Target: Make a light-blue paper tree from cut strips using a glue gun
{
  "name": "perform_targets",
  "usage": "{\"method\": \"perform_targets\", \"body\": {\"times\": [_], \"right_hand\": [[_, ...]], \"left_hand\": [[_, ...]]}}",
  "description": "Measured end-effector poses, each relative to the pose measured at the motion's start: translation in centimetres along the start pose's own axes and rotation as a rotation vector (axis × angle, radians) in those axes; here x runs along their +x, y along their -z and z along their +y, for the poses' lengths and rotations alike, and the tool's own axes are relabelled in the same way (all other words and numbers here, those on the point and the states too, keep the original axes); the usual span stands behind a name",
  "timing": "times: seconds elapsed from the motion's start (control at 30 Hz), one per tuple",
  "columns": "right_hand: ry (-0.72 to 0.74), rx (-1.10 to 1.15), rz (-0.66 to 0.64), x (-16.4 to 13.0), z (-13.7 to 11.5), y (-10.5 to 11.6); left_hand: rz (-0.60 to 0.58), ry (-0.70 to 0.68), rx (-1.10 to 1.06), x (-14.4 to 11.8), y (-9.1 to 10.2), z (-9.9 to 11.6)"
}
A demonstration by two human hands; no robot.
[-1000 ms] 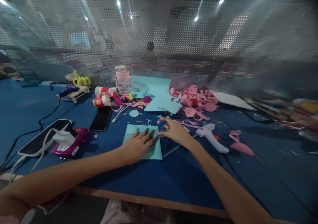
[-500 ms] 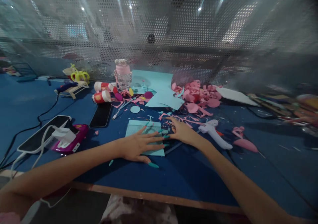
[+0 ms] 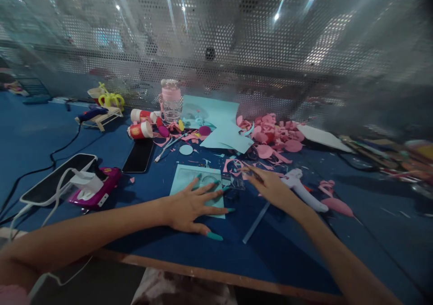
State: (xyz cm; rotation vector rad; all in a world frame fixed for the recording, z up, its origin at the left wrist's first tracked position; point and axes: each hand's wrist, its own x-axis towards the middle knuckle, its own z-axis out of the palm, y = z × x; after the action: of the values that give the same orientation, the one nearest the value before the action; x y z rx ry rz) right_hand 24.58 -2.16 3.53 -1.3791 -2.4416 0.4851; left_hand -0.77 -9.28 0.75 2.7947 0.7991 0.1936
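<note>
My left hand (image 3: 194,207) lies flat with fingers spread, pressing on a square of light blue paper (image 3: 182,175). Under its fingertips is a clear plastic template (image 3: 237,183) with a round outline, which reaches past the paper's right edge. To the right of the paper, my right hand (image 3: 270,188) is closed, its fingers bent together round a thin dark item that is mostly hidden. A translucent stick (image 3: 256,223), like a glue stick, lies below that hand. Just beyond its wrist is a white glue gun (image 3: 304,192).
Pink paper scraps (image 3: 270,131) pile up at the back, beside larger blue sheets (image 3: 216,115). A bottle (image 3: 171,99), paper cups (image 3: 141,130) and a black phone (image 3: 138,156) stand or lie further left. A magenta device (image 3: 96,192) with a white cable sits nearer.
My right hand has moved right, away from my left hand, and its fingers have closed. The translucent stick now lies further right and at a steeper angle. My left hand stays on the paper.
</note>
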Motion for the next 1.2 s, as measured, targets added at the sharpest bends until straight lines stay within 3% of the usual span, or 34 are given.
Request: {"method": "perform_targets", "body": {"times": [0.1, 0.23, 0.33, 0.4, 0.47, 0.57, 0.73, 0.83, 0.93, 1.0, 1.1, 1.2], "right_hand": [[0.180, -0.003, 0.090, 1.3, -1.6, -0.2], [0.431, 0.033, -0.217, 3.7, -3.6, -1.7], [0.454, -0.120, -0.347, 6.0, -3.1, -2.9], [0.412, -0.266, -0.315, 7.6, -1.5, -3.3], [0.312, -0.369, -0.198, 8.8, 0.4, -3.1], [0.249, -0.352, -0.087, 9.6, 2.4, -2.4], [0.295, -0.198, 0.006, 7.2, 0.7, -1.5], [0.424, -0.166, -0.151, 5.1, -1.3, -1.5], [0.513, -0.260, -0.251, 4.4, -1.6, -2.1], [0.517, -0.381, -0.200, 4.7, -0.5, -2.7], [0.415, -0.534, -0.018, 5.4, 1.6, -3.3], [0.374, -0.520, 0.056, 5.3, 2.4, -3.2]], "left_hand": [[0.010, -0.015, -0.019, 0.2, -0.1, -0.3], [-0.028, -0.057, -0.074, 0.2, -0.1, -0.4], [-0.039, -0.062, -0.088, 0.2, -0.1, -0.3], [-0.033, -0.058, -0.086, 0.1, -0.2, -0.4], [-0.017, -0.060, -0.079, 0.1, -0.2, -0.4], [0.031, -0.017, -0.051, 0.1, -0.4, -0.5], [0.061, 0.167, -0.016, 0.0, -0.8, -0.8], [0.060, 0.188, -0.013, 0.0, -1.0, -0.9], [0.068, 0.159, -0.020, -0.1, -1.1, -0.7], [0.065, 0.156, -0.021, -0.1, -1.2, -0.5], [0.057, 0.167, -0.014, -0.1, -1.1, -0.2], [0.043, 0.176, -0.016, -0.1, -0.9, -0.1]]}}
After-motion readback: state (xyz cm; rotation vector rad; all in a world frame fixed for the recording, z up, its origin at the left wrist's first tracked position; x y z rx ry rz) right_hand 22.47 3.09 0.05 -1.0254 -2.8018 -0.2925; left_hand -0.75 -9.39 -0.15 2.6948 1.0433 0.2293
